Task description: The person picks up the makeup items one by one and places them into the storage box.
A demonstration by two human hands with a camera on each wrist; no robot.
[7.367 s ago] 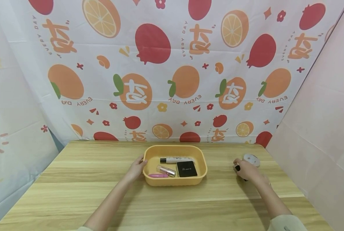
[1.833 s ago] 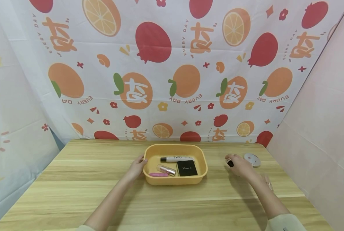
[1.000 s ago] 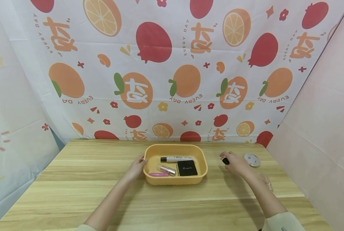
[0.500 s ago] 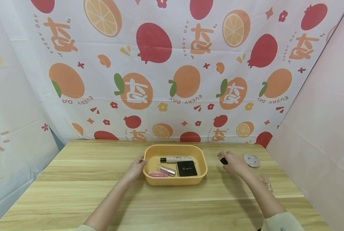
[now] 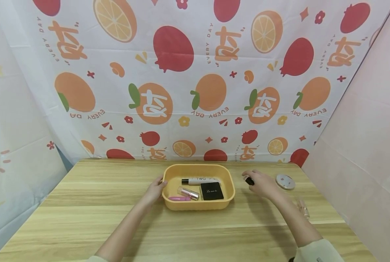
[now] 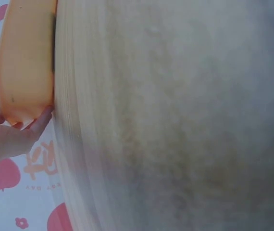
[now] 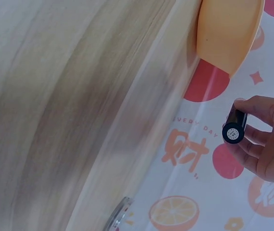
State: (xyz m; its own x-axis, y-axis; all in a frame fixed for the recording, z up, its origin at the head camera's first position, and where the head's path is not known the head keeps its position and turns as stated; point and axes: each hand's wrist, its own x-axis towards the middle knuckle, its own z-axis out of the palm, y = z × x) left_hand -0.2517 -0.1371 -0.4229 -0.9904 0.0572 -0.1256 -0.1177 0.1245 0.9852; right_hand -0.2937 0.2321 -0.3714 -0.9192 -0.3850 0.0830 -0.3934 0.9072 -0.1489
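Observation:
A yellow plastic basket (image 5: pixel 199 206) stands on the wooden table, and my left hand (image 5: pixel 154 191) grips its left end. In the left wrist view, the thumb and fingers (image 6: pixel 42 121) lie against the basket's end wall. My right hand (image 5: pixel 263 183) holds a black lipstick tube (image 5: pixel 248 180) between thumb and fingers, a short way right of the basket. The tube's round end with a white sticker faces the right wrist camera. Inside the basket lie a white tube marked TWG (image 5: pixel 201 181), a black square compact (image 5: pixel 212 191), a clear-capped lipstick (image 5: pixel 188 193) and a pink pen-like tube (image 5: pixel 180 198).
Right of my right hand, a round pale compact (image 5: pixel 285 181) lies on the table (image 5: pixel 99 211). A small clear-and-pinkish tube (image 5: pixel 303 208) lies nearer the right edge, beside my forearm. A fruit-printed cloth (image 5: pixel 211 91) hangs behind the table.
My right hand has carried the black lipstick tube leftward from beside the round compact toward the basket. The left hand and the basket have stayed in place.

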